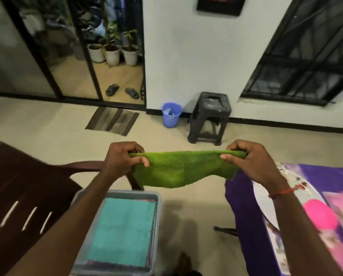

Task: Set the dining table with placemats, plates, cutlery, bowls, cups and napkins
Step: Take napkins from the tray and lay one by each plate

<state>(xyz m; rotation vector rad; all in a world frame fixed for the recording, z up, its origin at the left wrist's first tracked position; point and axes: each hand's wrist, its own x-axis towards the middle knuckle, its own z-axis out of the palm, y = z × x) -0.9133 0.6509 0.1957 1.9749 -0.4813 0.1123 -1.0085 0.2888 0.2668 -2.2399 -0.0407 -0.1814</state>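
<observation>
holds a green terry napkin (182, 170) stretched in the air over the floor, just off the left edge of the purple-clothed table (335, 176). pinches its left end in the left hand (127, 157), fingers curled, and its right end between thumb and fingers of the right hand (253, 159). lower down, shows a teal cloth (123, 232) flat in a grey tub (159, 198) beside a dark wooden chair (27, 186).

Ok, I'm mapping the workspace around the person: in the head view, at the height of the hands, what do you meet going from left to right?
wooden chair → left hand → green cloth, stretched between both hands → right hand → purple-covered table
</observation>
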